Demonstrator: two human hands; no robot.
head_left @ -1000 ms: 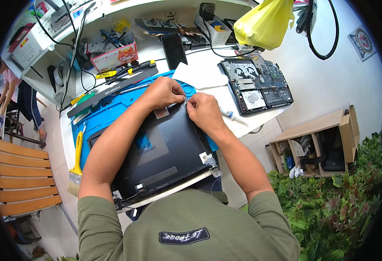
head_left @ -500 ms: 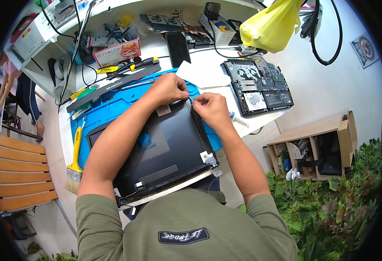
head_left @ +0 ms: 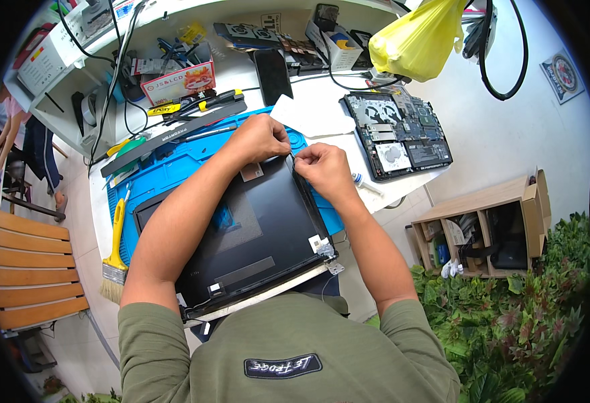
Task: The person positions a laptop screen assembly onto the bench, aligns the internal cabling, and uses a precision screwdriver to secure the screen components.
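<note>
A black laptop lid (head_left: 254,228) lies on a blue mat (head_left: 170,154), its lower edge bearing small metal hinges (head_left: 334,266). At its far right corner, my left hand (head_left: 263,140) has fingertips curled together on the edge, what they grip hidden. Just to the right, my right hand (head_left: 323,171) pinches at the same edge around something thin and dark, too small to name. A white-and-blue syringe (head_left: 367,185) lies partly behind my right hand, and a white paper sheet (head_left: 311,115) is beyond my fingers.
An opened laptop base (head_left: 399,134) sits at right, a phone (head_left: 273,77) behind. A yellow brush (head_left: 116,245) and long dark bar (head_left: 164,138) lie left. Cables and a yellow bag (head_left: 412,37) hang above. Another person (head_left: 36,148) is at far left, near a wooden chair (head_left: 29,262).
Both hands have shifted slightly, staying at the lid's corner with fingers pinched. The whole view has moved a little; the objects on the desk appear unchanged.
</note>
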